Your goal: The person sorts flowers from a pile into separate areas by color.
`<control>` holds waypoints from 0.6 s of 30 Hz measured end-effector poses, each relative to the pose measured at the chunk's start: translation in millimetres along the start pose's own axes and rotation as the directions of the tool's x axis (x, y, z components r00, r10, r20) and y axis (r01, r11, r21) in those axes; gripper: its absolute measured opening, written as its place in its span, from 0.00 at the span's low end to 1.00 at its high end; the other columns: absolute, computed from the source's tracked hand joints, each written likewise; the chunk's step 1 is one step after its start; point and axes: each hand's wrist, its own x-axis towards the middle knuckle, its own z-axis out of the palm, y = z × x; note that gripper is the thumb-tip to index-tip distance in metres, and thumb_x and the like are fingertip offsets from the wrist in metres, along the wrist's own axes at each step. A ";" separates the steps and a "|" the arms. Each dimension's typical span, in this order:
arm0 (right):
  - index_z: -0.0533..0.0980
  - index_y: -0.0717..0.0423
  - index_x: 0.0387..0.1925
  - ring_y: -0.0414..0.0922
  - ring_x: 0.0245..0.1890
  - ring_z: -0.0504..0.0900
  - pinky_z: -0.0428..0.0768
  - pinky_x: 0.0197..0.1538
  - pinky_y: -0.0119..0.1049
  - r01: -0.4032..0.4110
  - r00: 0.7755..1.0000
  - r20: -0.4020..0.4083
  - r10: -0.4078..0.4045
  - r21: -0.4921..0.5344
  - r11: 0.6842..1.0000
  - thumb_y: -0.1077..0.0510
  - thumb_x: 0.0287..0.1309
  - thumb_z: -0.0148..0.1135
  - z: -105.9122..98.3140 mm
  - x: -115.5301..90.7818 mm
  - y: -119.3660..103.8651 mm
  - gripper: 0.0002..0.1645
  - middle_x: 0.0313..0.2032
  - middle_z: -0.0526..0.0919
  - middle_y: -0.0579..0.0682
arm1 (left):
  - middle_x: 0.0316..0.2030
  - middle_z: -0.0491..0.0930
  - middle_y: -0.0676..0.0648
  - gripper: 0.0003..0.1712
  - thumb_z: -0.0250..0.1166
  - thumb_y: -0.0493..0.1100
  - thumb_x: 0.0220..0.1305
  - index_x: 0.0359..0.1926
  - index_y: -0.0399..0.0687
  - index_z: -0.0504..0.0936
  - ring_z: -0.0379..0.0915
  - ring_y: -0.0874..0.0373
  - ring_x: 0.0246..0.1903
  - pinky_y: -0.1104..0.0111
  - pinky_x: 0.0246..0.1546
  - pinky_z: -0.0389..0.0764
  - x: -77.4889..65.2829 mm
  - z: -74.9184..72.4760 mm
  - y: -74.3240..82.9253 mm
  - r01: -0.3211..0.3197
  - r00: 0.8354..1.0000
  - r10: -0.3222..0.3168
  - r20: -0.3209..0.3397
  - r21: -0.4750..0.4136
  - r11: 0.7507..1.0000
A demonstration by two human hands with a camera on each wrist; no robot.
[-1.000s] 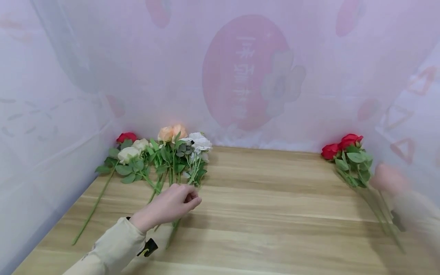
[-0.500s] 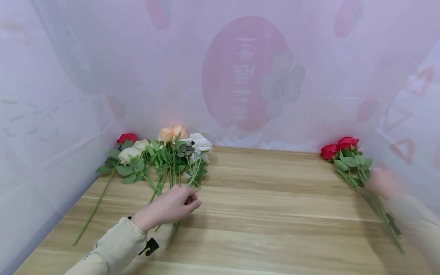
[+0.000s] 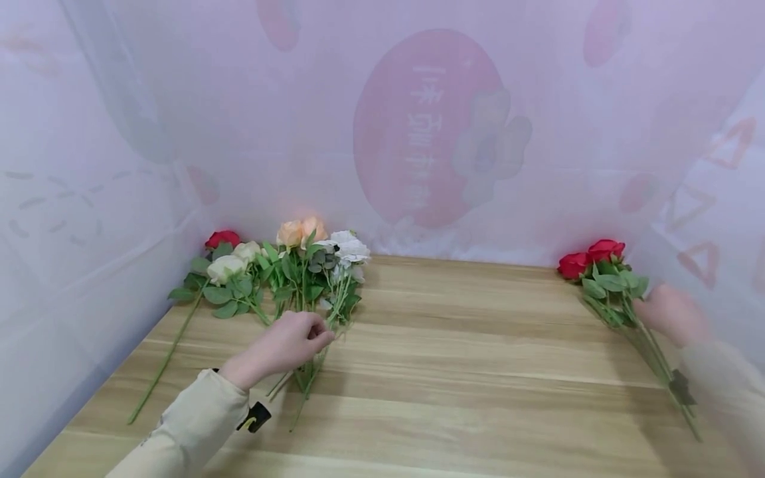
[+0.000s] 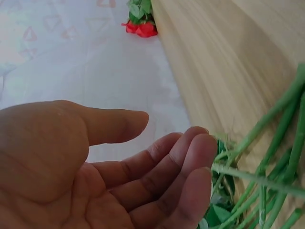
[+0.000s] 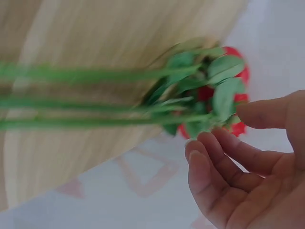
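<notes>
On the right of the table, several red roses point(image 3: 606, 250) lie with their green stems toward the front right. My right hand point(image 3: 672, 315) is beside their leaves; in the right wrist view its thumb and loosely bent fingers point(image 5: 202, 171) stand apart beside the leaves point(image 5: 224, 98), gripping nothing visible. My left hand point(image 3: 283, 345) hovers over the stems of the left-hand flowers. Its thumb and fingers point(image 4: 162, 181) are apart with nothing between them, and green stems point(image 4: 274, 119) pass close to the fingertips. Peach roses point(image 3: 291, 234) and a white flower point(image 3: 351, 247) lie behind it.
Further left lie cream roses point(image 3: 226, 269) and a single red rose point(image 3: 224, 239) with a long stem reaching forward. All rest on a wooden table point(image 3: 466, 372). Pale printed cloth point(image 3: 287, 133) encloses the back and both sides.
The red roses on the right have settled slightly lower, and two stems have come closer together. My left hand has shifted a little left and back; the right hand moved only slightly.
</notes>
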 end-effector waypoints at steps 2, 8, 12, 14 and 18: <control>0.58 0.51 0.12 0.42 0.11 0.59 0.63 0.18 0.39 0.018 0.999 -0.039 -0.018 -0.008 1.000 0.57 0.66 0.50 -0.7 -1.1 -12.4 0.25 0.11 0.59 0.44 | 0.19 0.72 0.52 0.10 0.61 0.41 0.70 0.29 0.44 0.80 0.66 0.60 0.17 0.65 0.22 0.71 1.1 -4.0 -2.7 0.019 1.000 -0.019 -0.010 0.004 1.000; 0.70 0.53 0.15 0.44 0.16 0.64 0.64 0.24 0.40 -0.008 1.000 -0.031 0.007 -0.009 1.000 0.48 0.70 0.51 -4.6 -5.5 -64.4 0.26 0.13 0.66 0.44 | 0.13 0.61 0.53 0.21 0.60 0.43 0.71 0.18 0.48 0.70 0.57 0.61 0.13 0.67 0.19 0.63 12.0 -12.1 -11.5 0.096 0.995 -0.095 -0.020 0.046 0.994; 0.81 0.65 0.35 0.47 0.25 0.76 0.72 0.29 0.41 -0.004 0.999 -0.051 0.007 0.054 0.999 0.45 0.69 0.54 -1.6 -11.8 -99.5 0.26 0.25 0.81 0.51 | 0.11 0.56 0.54 0.27 0.60 0.44 0.71 0.14 0.51 0.62 0.53 0.62 0.11 0.68 0.17 0.61 21.2 -13.2 -12.9 0.131 0.991 -0.132 0.005 0.073 0.989; 0.80 0.69 0.44 0.48 0.29 0.79 0.75 0.30 0.42 0.002 0.998 -0.063 0.005 0.109 0.994 0.44 0.69 0.56 1.6 -14.5 -116.5 0.29 0.32 0.84 0.55 | 0.11 0.55 0.54 0.28 0.60 0.44 0.71 0.13 0.52 0.62 0.53 0.62 0.11 0.68 0.17 0.61 25.3 -13.1 -12.2 0.135 0.990 -0.137 0.017 0.079 0.988; 0.79 0.68 0.46 0.49 0.31 0.79 0.75 0.30 0.42 0.008 0.998 -0.056 0.001 0.164 0.987 0.42 0.69 0.56 7.2 -20.3 -144.9 0.29 0.35 0.83 0.56 | 0.10 0.54 0.54 0.28 0.60 0.43 0.70 0.12 0.52 0.60 0.52 0.62 0.11 0.69 0.16 0.59 34.2 -12.0 -9.6 0.130 0.990 -0.134 0.032 0.094 0.987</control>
